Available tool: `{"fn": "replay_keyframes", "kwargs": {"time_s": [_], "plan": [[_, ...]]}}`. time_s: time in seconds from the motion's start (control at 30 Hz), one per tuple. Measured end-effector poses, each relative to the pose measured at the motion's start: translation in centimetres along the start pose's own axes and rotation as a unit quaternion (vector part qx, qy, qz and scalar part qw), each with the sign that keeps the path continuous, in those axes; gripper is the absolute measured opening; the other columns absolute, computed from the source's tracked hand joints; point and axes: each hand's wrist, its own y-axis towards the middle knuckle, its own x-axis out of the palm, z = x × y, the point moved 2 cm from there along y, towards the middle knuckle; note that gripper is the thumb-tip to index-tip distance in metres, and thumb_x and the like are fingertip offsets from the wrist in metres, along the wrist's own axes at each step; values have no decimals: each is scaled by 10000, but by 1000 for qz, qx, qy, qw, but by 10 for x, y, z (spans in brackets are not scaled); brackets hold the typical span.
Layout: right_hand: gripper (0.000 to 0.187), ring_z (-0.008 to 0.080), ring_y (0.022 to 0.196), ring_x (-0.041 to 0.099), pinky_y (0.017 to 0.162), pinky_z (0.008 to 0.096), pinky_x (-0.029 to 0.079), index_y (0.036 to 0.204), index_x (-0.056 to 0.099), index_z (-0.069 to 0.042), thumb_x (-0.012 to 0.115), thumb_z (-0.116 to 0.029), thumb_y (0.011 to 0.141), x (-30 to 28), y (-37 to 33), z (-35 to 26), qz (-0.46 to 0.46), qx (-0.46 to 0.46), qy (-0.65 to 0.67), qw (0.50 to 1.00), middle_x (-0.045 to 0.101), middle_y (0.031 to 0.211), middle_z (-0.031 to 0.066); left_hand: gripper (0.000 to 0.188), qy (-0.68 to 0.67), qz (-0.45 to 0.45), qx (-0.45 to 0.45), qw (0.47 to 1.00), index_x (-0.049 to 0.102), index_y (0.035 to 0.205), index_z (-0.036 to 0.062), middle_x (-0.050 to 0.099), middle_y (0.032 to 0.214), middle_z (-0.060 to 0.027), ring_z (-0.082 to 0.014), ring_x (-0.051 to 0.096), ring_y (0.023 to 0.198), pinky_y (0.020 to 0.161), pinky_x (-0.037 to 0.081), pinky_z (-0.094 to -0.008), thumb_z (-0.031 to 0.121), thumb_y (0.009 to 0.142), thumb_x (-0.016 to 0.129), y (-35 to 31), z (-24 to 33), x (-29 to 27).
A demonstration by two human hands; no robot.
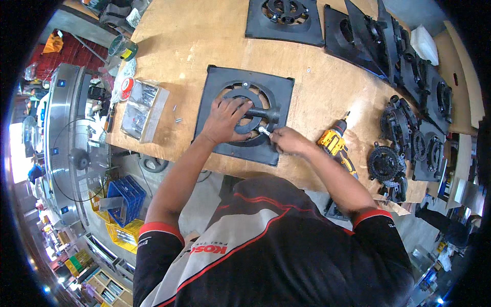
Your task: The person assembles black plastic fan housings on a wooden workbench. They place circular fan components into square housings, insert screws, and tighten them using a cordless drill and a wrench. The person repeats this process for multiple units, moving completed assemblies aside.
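Note:
A square black plate (217,82) with a round slotted opening lies near the table's front edge. On it rests a black ring with a thick tube (265,113), which looks like a gas burner. My left hand (224,120) grips the ring, its fingers over the top and the thumb toward the near side. Closed around a small silver wrench (263,130), my right hand (287,140) is at the plate's right side. The wrench's round head sits by the ring's near right edge, next to the tube. Whatever lies under that head is hidden.
To the right lies a yellow cordless drill (333,142). Round black burner parts (384,161) pile up beyond it, and more black plates (307,30) line the far side. At left are a box of screws (157,115), loose screws (178,120) and a jar (123,47).

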Motion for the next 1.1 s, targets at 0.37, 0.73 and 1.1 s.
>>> {"fn": "replay_keyframes", "kwargs": {"time_s": [0.37, 0.73, 1.1], "plan": [[256, 113, 473, 414, 419, 283, 320, 969, 547, -86, 469, -310, 1065, 96, -8, 6, 114, -8, 485, 867, 503, 670, 22, 871, -16, -7, -15, 1000, 527, 1374, 168, 553, 1281, -74, -274, 517, 1164, 1012, 331, -513, 613, 670, 783, 1, 2, -2], [346, 353, 744, 682, 679, 437, 518, 955, 757, -56, 603, -366, 942, -84, -4, -147, 239, -361, -279, 857, 703, 823, 187, 257, -40, 139, -329, 933, 695, 696, 82, 671, 708, -133, -337, 664, 712, 691, 472, -474, 317, 799, 674, 53, 7, 1], [469, 324, 806, 706, 689, 465, 527, 897, 771, -66, 709, -520, 798, -124, 138, -186, -35, -225, -574, 786, 731, 829, 152, 198, 21, 261, -216, 941, 544, 624, 126, 560, 645, -63, -276, 571, 647, 607, 390, -430, 224, 728, 680, 41, 5, 15]]}}
